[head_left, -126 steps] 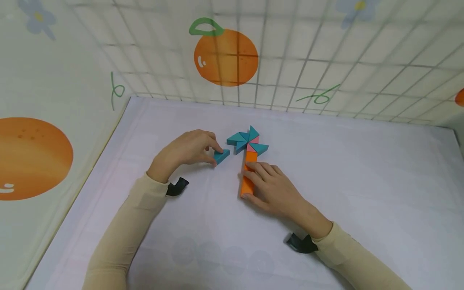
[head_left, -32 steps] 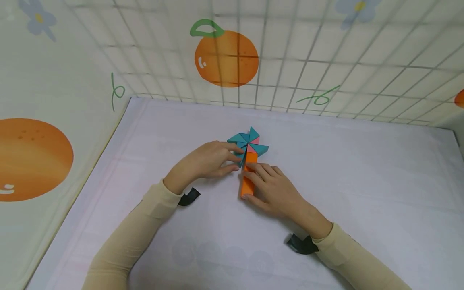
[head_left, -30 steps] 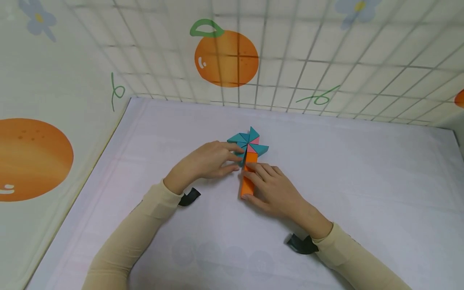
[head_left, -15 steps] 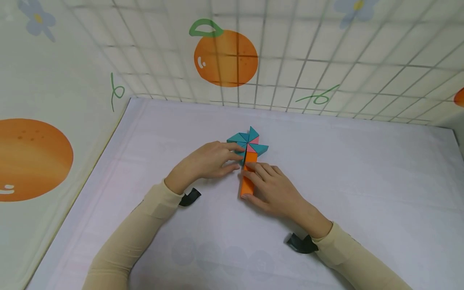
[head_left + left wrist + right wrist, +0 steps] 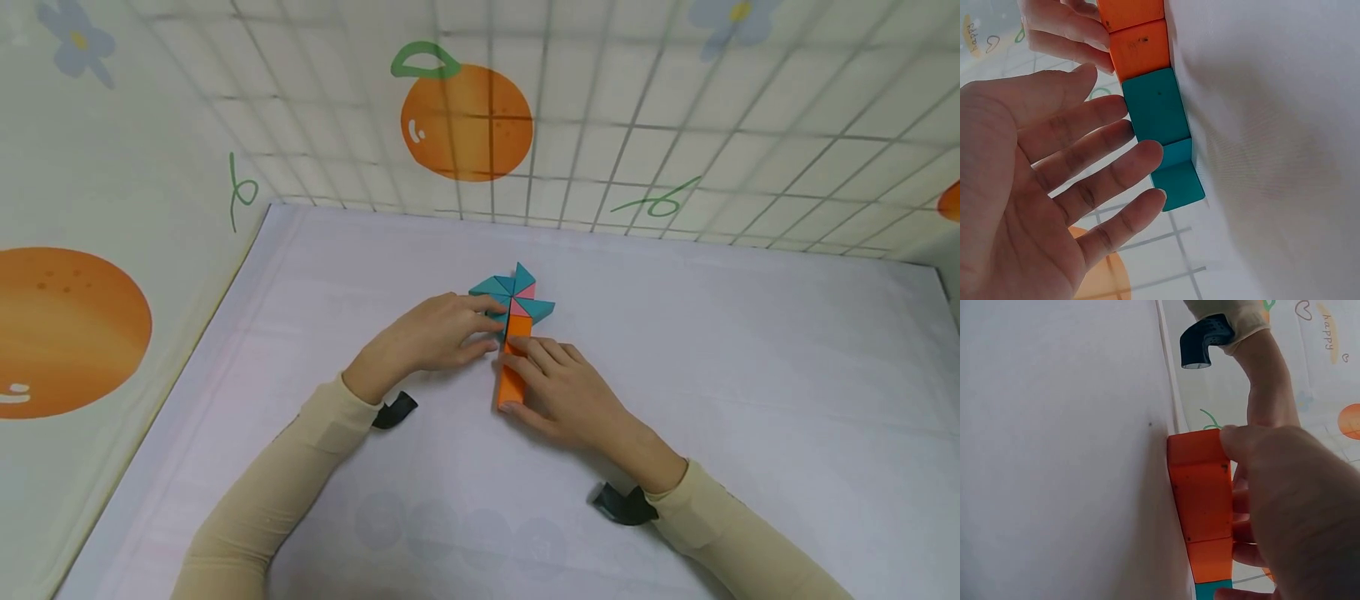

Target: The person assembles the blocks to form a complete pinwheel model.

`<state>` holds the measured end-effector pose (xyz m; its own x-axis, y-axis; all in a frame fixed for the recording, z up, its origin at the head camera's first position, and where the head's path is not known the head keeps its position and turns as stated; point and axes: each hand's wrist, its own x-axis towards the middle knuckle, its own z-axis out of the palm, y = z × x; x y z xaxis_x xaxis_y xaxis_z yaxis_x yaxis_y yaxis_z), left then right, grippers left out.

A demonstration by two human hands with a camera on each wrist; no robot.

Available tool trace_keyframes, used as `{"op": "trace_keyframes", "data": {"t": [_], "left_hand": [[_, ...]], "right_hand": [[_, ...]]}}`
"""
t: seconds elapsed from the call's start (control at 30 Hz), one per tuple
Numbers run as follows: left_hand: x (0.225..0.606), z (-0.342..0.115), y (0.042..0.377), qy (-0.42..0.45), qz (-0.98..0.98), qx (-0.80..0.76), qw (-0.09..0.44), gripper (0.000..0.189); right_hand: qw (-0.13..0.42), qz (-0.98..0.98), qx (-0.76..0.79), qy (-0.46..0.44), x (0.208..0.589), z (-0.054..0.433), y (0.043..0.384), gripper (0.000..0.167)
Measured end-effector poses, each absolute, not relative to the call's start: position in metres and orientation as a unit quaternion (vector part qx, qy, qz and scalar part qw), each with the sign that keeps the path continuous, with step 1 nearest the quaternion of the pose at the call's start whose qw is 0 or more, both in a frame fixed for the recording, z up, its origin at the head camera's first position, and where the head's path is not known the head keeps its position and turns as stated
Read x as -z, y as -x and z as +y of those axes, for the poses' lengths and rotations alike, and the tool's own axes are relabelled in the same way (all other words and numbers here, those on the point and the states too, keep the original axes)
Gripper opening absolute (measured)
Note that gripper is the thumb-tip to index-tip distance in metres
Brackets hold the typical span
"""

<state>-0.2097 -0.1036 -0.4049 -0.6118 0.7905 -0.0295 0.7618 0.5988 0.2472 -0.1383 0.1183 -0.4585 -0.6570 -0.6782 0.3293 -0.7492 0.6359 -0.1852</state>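
Note:
In the head view, a pinwheel shape of teal, blue and pink triangular blocks (image 5: 536, 309) lies on the white table, above a straight strip of orange blocks (image 5: 517, 385). My left hand (image 5: 442, 332) reaches in from the left, and its fairly straight fingertips touch the teal block (image 5: 1157, 106) beside the strip's upper end. Its palm faces the blocks in the left wrist view. From the right, my right hand (image 5: 573, 392) rests its fingers over the strip, the thumb at the near end. Orange faces (image 5: 1204, 503) show in the right wrist view; the left hand partly hides the pinwheel.
A white wall with a grid pattern and a printed orange fruit (image 5: 468, 121) stands behind the table (image 5: 712, 358). Another wall panel (image 5: 97, 208) borders the left side. A dark curved piece sticks out at each cuff, such as the one on the right (image 5: 626, 504).
My left hand has carried a teal triangular block rightward into the pinwheel, no longer pinching it. The gap between that block and the orange strip has narrowed. My right hand has stayed put.

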Motion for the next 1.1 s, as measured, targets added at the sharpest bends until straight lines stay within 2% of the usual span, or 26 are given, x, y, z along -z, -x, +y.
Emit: {"op": "trace_keyframes", "data": {"t": [1.1], "left_hand": [[0.4077,-0.1042,0.21,-0.435,0.891,-0.116,0.054,0.031]], "right_hand": [[0.113,-0.897,-0.165,-0.395,0.4637,0.1188,0.1374,0.053]]}}
